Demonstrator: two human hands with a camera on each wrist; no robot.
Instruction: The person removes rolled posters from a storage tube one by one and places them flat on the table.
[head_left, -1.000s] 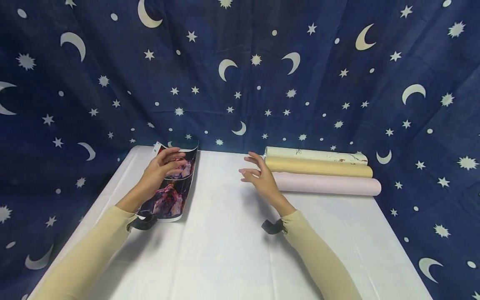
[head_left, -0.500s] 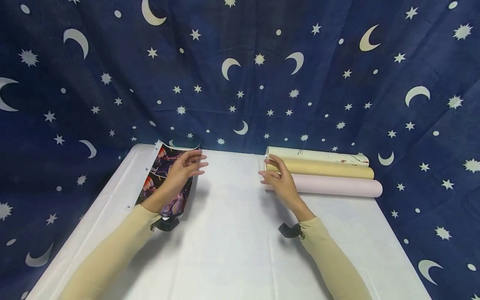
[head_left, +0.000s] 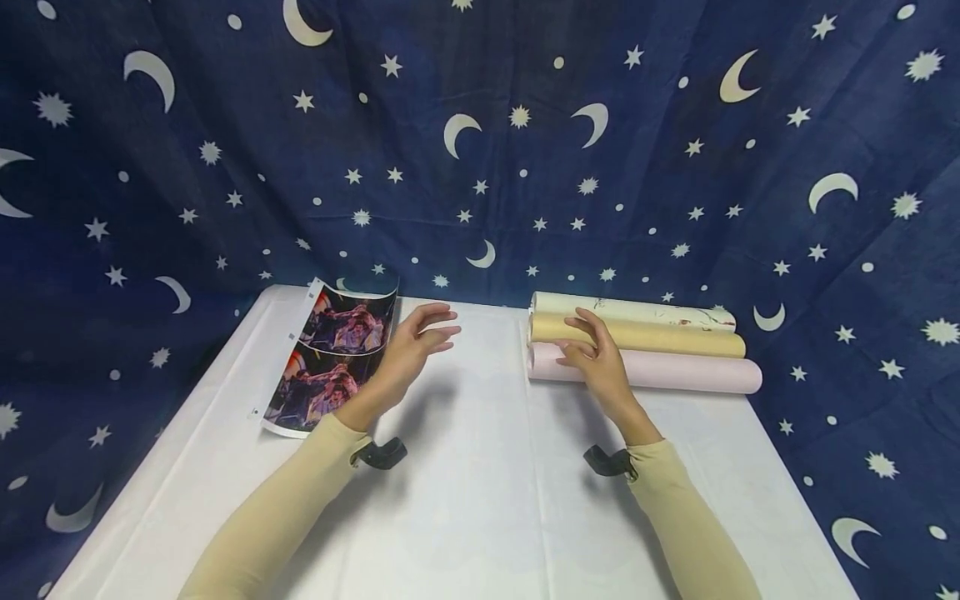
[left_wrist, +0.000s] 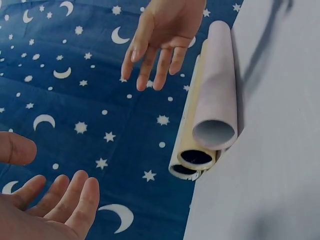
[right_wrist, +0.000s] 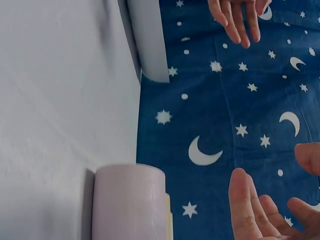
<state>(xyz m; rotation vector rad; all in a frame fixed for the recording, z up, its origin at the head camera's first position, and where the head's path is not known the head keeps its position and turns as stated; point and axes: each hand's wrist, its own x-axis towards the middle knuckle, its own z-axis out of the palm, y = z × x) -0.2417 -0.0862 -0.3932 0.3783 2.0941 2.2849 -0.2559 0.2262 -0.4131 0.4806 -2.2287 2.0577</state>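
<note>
My left hand point(head_left: 405, 358) hovers over the white table, at the right edge of a curled glossy sheet point(head_left: 330, 392) printed with dark, colourful pictures. Its fingers are spread and relaxed, with nothing in them. In front of the pink paper roll point(head_left: 690, 372) floats my right hand point(head_left: 606, 367), also relaxed and holding nothing. Behind the pink roll lie a yellow roll point(head_left: 660, 335) and a cream roll point(head_left: 637, 310) with a branch-like pattern. The left wrist view shows the hollow ends of the rolls, the pink one point(left_wrist: 217, 90) nearest, apart from both hands.
A white cloth covers the table point(head_left: 472, 500). A dark blue curtain point(head_left: 420, 150) with moons and stars hangs behind it and along both sides. The printed sheet's far edge curls up near the curtain. Each wrist wears a black band point(head_left: 382, 454).
Both hands have moved to the right. The left has passed across the printed sheet to its right edge, and the right has come in front of the rolls. Sheet and rolls stay put.
</note>
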